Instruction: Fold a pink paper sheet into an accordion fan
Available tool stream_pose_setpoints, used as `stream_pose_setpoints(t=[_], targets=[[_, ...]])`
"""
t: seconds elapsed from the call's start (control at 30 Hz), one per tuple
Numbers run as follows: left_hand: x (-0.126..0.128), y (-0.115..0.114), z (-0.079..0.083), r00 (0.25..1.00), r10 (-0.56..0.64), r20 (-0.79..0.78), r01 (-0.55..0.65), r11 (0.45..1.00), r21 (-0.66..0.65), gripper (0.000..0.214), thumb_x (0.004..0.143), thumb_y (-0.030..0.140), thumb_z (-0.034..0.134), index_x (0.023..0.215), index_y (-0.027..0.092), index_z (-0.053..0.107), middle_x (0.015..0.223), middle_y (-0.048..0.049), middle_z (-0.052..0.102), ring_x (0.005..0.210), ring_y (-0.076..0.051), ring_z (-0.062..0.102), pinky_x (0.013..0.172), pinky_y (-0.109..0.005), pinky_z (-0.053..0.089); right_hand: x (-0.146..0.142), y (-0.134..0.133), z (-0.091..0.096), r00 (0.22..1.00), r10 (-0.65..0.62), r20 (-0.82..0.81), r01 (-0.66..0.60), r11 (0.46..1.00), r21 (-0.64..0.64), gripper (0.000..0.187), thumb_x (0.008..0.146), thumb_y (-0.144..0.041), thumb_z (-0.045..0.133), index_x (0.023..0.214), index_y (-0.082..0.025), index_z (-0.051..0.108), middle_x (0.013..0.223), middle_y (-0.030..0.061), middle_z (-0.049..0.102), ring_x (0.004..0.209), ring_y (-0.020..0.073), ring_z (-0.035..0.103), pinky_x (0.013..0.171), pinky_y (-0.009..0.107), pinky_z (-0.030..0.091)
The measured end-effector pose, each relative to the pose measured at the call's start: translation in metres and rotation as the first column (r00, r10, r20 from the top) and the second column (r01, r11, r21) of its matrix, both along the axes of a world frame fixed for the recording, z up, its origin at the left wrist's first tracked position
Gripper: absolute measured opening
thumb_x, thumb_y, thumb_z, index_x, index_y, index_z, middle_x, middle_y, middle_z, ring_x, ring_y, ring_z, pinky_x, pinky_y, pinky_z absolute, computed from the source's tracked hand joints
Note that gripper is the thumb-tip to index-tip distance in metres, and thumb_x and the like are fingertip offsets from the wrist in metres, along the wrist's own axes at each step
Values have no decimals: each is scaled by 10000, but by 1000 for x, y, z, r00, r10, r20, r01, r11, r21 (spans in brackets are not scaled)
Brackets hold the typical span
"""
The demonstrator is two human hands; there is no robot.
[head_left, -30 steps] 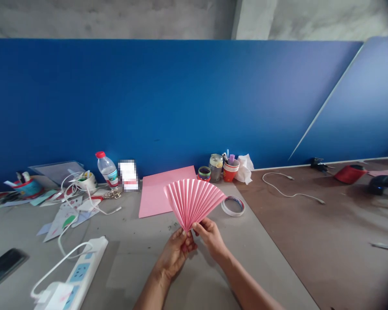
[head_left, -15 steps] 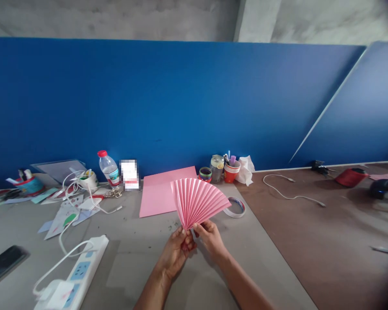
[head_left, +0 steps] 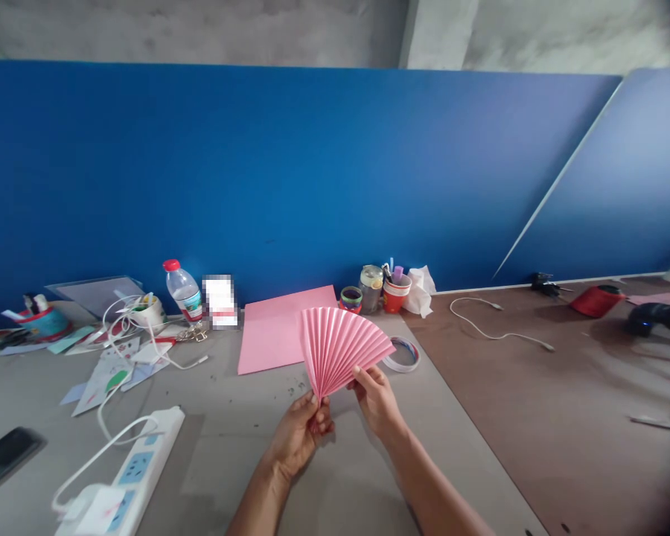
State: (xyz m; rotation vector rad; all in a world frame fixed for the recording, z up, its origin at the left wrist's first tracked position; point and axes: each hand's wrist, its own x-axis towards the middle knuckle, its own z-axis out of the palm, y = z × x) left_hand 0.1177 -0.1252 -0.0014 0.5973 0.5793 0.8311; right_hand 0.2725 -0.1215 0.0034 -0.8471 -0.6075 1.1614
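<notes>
A pleated pink paper fan is spread out above the grey desk, its folds meeting at a narrow base. My left hand is closed around that base, thumb in front. The lower right edge of the fan is pinched between the thumb and fingers of my right hand. Behind the fan lies a flat pink sheet of paper, partly hidden by it. A roll of tape rests just beyond the fan's right corner.
To the left are a white power strip with cables, a phone, papers and a plastic bottle. Along the blue partition stand a jar and a red cup of pens. Scissors lie far right.
My right hand has slid from near the fan's base outward along its right edge. My left hand keeps its hold on the base. The view has shifted slightly.
</notes>
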Motion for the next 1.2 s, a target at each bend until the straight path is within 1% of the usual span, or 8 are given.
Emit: stream_pose_setpoints(t=[0.2, 0.4, 0.47, 0.6, 0.77, 0.93, 1.1, 1.2], targets=[[-3, 1, 3, 998, 64, 16, -64, 998, 6, 416, 669, 471, 772, 809, 103, 637, 577, 54, 443, 538, -57, 416, 619, -243, 423, 3, 1, 5, 995, 12, -98, -10, 1000, 16, 320, 638, -391, 791, 600, -181, 553, 555, -43, 506, 529, 87, 443, 551, 228, 358], [-3, 2, 1, 989, 143, 46, -143, 990, 16, 329, 689, 400, 777, 773, 120, 626, 562, 70, 417, 504, -36, 370, 601, -220, 425, 1, 1, 4, 995, -4, -99, 1, 1000, -28, 324, 601, -384, 813, 581, -181, 560, 535, -38, 527, 510, 89, 446, 531, 231, 357], [-3, 4, 0, 979, 197, 58, -199, 980, 30, 297, 709, 378, 765, 770, 124, 625, 567, 70, 419, 501, -34, 362, 601, -217, 428, -4, -1, 3, 996, 2, -93, -7, 999, -46, 326, 600, -388, 812, 563, -175, 568, 522, -28, 536, 505, 91, 453, 524, 232, 354], [-6, 8, -3, 945, 319, 68, -322, 946, 35, 277, 722, 379, 752, 779, 135, 635, 609, 50, 459, 564, -59, 432, 632, -233, 452, -15, -4, -1, 995, 71, -63, -77, 992, -100, 334, 596, -416, 806, 543, -151, 609, 524, -3, 558, 503, 90, 467, 525, 235, 363], [-10, 13, -4, 901, 418, 113, -421, 907, 7, 275, 684, 370, 780, 769, 144, 648, 627, 43, 484, 596, -71, 455, 654, -241, 470, -27, -7, -5, 990, 89, -111, -102, 988, -115, 295, 559, -382, 822, 623, -158, 640, 585, -5, 593, 506, 100, 494, 521, 244, 386], [-12, 15, -4, 884, 446, 140, -450, 893, -6, 260, 685, 350, 782, 761, 140, 651, 613, 49, 467, 583, -64, 445, 646, -233, 475, -22, -5, -5, 989, 79, -122, -92, 990, -103, 288, 574, -371, 806, 607, -162, 611, 558, -17, 565, 504, 101, 484, 519, 243, 387], [-15, 14, -1, 892, 428, 146, -430, 903, -16, 241, 724, 340, 755, 820, 144, 653, 586, 77, 405, 530, -37, 379, 640, -216, 467, -12, -6, 0, 987, 100, -123, -108, 992, -58, 269, 646, -362, 759, 820, -177, 669, 678, -8, 611, 554, 97, 509, 540, 224, 390], [-15, 11, 1, 914, 389, 119, -392, 920, 0, 264, 730, 360, 746, 848, 145, 648, 573, 87, 381, 506, -33, 346, 647, -227, 464, -12, -6, -1, 988, 124, -87, -129, 990, -58, 277, 663, -372, 751, 849, -185, 665, 694, -11, 605, 568, 98, 507, 559, 226, 400]])
